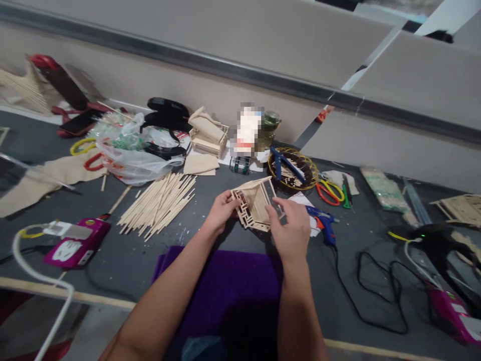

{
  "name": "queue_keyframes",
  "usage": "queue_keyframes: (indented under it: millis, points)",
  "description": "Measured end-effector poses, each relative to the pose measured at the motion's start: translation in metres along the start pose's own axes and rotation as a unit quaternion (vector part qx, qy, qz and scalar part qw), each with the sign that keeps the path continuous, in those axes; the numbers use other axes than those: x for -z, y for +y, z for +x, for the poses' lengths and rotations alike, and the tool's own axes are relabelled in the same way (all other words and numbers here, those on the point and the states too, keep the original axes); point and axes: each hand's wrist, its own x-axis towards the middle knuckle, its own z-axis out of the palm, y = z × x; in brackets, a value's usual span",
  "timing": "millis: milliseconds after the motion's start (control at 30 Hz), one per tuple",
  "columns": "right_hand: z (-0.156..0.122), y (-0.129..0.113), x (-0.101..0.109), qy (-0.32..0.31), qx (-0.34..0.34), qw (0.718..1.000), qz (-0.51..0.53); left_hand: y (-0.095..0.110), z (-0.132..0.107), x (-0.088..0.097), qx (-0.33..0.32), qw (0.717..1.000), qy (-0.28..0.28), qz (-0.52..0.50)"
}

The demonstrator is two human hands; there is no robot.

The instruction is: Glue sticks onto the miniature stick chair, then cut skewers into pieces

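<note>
A small model built of thin wooden sticks (pixel 255 204), with latticed sides and a slatted inside, is held tilted above the grey table. My left hand (pixel 224 209) pinches its left edge between thumb and fingers. On the right side, my right hand (pixel 289 223) grips the frame with thumb and fingertips. Left of the model lies a loose pile of wooden sticks (pixel 160 203). A blue glue gun (pixel 323 220) rests just right of my right hand. Under my forearms is a folded purple cloth (pixel 229 286).
A wire basket (pixel 310 173) with blue pliers (pixel 284 165) and short stick pieces stands behind. Plastic bags (pixel 139 155), scissors (pixel 330 193) and another stick model (pixel 208 135) line the back. Magenta power boxes (pixel 78 243) sit left and right. A black cord (pixel 361 316) loops across the right side.
</note>
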Motion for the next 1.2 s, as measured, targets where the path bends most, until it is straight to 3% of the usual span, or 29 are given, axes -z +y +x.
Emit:
queue_keyframes:
  millis: [200, 367, 433, 633, 833, 933, 1033, 1100, 1200]
  points:
    - [0.003, -0.001, -0.012, -0.066, 0.036, 0.988, -0.135, -0.004, -0.001, -0.002, 0.017, 0.998, -0.021, -0.05]
    - [0.02, -0.002, -0.002, -0.084, 0.066, 0.983, -0.149, 0.007, -0.003, 0.007, 0.089, 0.982, -0.154, -0.057]
    - [0.028, -0.003, 0.002, -0.105, 0.083, 0.979, -0.156, 0.008, -0.001, 0.011, 0.099, 0.975, -0.183, -0.076]
    - [0.041, -0.009, -0.004, -0.148, 0.162, 0.96, -0.176, 0.0, 0.001, 0.006, 0.093, 0.981, -0.147, -0.09]
    - [0.038, -0.017, -0.004, -0.116, 0.202, 0.964, -0.125, 0.002, -0.002, -0.001, 0.054, 0.986, -0.12, -0.102]
    - [0.027, -0.003, 0.013, -0.049, 0.145, 0.984, -0.093, 0.004, -0.001, 0.001, 0.05, 0.989, -0.091, -0.109]
    - [0.012, 0.032, 0.034, 0.028, 0.012, 0.989, -0.141, 0.005, -0.001, 0.002, 0.041, 0.99, -0.059, -0.121]
    - [0.0, 0.059, 0.046, -0.003, -0.082, 0.973, -0.214, 0.007, -0.002, 0.001, 0.028, 0.99, -0.045, -0.129]
    - [-0.014, 0.092, 0.059, -0.107, -0.21, 0.92, -0.312, 0.011, -0.004, 0.0, 0.007, 0.99, -0.043, -0.137]
